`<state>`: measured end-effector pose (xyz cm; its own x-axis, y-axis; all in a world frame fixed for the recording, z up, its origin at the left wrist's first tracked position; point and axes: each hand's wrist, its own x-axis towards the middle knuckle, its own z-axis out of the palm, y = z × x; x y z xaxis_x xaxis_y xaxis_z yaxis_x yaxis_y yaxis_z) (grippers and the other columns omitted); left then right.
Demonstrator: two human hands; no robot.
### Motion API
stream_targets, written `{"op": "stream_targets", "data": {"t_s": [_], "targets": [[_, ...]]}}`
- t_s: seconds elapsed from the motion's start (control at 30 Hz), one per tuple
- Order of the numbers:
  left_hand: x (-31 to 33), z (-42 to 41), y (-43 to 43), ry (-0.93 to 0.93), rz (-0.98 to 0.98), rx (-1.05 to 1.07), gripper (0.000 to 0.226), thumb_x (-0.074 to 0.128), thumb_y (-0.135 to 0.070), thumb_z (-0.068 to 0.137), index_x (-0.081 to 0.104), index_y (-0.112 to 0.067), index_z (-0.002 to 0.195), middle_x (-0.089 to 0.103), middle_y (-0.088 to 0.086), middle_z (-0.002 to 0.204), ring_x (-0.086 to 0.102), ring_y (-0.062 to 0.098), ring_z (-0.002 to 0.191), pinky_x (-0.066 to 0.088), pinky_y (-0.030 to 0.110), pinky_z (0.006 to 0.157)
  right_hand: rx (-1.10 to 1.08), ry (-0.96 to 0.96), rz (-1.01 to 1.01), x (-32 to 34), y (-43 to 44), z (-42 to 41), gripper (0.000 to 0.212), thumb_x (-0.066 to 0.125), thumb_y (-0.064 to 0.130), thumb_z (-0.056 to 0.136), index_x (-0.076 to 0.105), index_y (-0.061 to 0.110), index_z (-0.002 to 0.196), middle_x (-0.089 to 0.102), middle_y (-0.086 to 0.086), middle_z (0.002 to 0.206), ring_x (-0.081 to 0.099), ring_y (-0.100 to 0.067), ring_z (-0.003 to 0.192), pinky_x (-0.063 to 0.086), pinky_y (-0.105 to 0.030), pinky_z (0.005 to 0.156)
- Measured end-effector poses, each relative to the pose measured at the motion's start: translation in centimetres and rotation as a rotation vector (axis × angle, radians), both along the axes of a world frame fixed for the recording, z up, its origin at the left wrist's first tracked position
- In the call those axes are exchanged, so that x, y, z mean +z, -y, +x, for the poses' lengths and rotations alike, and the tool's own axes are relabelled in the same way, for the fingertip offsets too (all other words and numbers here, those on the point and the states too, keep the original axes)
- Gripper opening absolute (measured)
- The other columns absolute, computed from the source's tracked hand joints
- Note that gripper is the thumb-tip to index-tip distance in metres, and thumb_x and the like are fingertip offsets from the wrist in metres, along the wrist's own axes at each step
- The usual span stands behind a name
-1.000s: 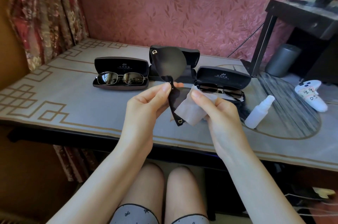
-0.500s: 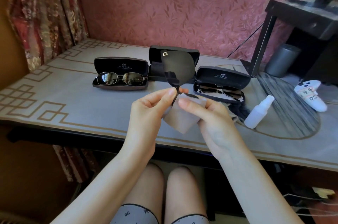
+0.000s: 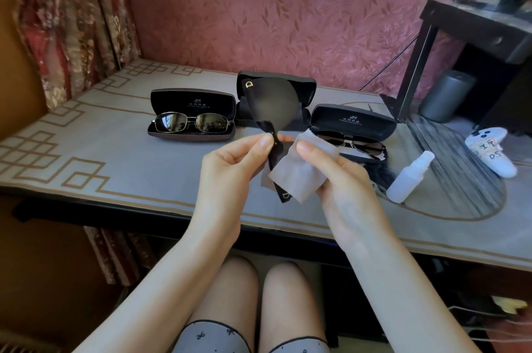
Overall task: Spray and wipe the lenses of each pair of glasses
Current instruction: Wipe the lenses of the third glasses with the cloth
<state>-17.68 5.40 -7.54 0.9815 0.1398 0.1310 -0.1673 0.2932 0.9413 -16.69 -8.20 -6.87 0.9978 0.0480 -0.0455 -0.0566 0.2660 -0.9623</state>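
Black sunglasses (image 3: 270, 105) stand on end above the near edge of the table (image 3: 115, 168), one dark lens at twelve o'clock and the other at six, mostly covered by a pale cloth (image 3: 302, 174). The left hand (image 3: 230, 168) pinches them at the bridge between thumb and forefinger. The right hand (image 3: 336, 177), close beside it at three o'clock, grips the cloth folded round the lower lens, forefinger on top; a frame corner with a gold letter pokes out beneath.

Behind the hands lie three open black cases. The left case (image 3: 190, 99), at ten o'clock, holds metal-framed glasses (image 3: 191, 122) with dark lenses. The middle case (image 3: 305, 87), at twelve o'clock, sits behind the raised lens; its contents cannot be made out. The right case (image 3: 354, 122), at two o'clock, holds another dark pair (image 3: 351, 142). A white spray bottle (image 3: 408, 177) lies on its side at three o'clock, near the right hand and apart from it. Farther off, also at three o'clock, rests a white game controller (image 3: 492, 151).
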Motion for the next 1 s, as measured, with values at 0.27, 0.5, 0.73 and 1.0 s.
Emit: {"op": "stream_targets", "data": {"t_s": [0.27,0.5,0.73,1.0], "targets": [[-0.1,0.2,0.1,-0.015,-0.092,-0.046,0.024,0.053,-0.016,0.095,0.073,-0.007,0.103,0.074,0.008,0.105,0.069,0.019,0.104,0.052,0.024,0.093,-0.037,0.01,-0.075,-0.6,1.1,-0.3,0.031,0.074,0.031,0.062,0.077,0.009,0.083,0.076,-0.002,0.094,0.068,-0.016,0.105,0.043,-0.035,0.106],[0.0,0.4,0.3,-0.022,-0.109,-0.049,0.024,0.05,-0.018,0.096,0.072,-0.011,0.102,0.074,0.004,0.108,0.068,0.017,0.106,0.052,0.027,0.095,0.087,0.03,-0.181,-1.7,1.9,-0.4,0.042,0.078,0.028,0.062,0.075,0.002,0.094,0.075,-0.012,0.102,0.068,-0.014,0.096,0.045,-0.023,0.093],[-0.1,0.0,0.6,-0.041,-0.007,0.001,0.025,0.053,-0.024,0.096,0.075,-0.015,0.101,0.075,0.009,0.1,0.069,0.024,0.102,0.052,0.034,0.094,0.14,0.054,-0.226,-1.7,0.7,-0.5,0.024,0.075,0.014,0.078,0.076,0.009,0.101,0.076,-0.01,0.1,0.069,-0.026,0.104,0.05,-0.035,0.097],[0.3,-0.1,1.1,-0.023,0.034,0.052,0.024,0.056,-0.026,0.094,0.076,-0.014,0.099,0.075,0.001,0.098,0.065,0.024,0.108,0.04,0.052,0.105,0.022,0.098,-0.119,-1.4,-1.0,0.2,0.016,0.076,0.012,0.079,0.07,0.02,0.066,0.072,0.008,0.068,0.066,0.003,0.07,0.043,-0.002,0.058]]}}
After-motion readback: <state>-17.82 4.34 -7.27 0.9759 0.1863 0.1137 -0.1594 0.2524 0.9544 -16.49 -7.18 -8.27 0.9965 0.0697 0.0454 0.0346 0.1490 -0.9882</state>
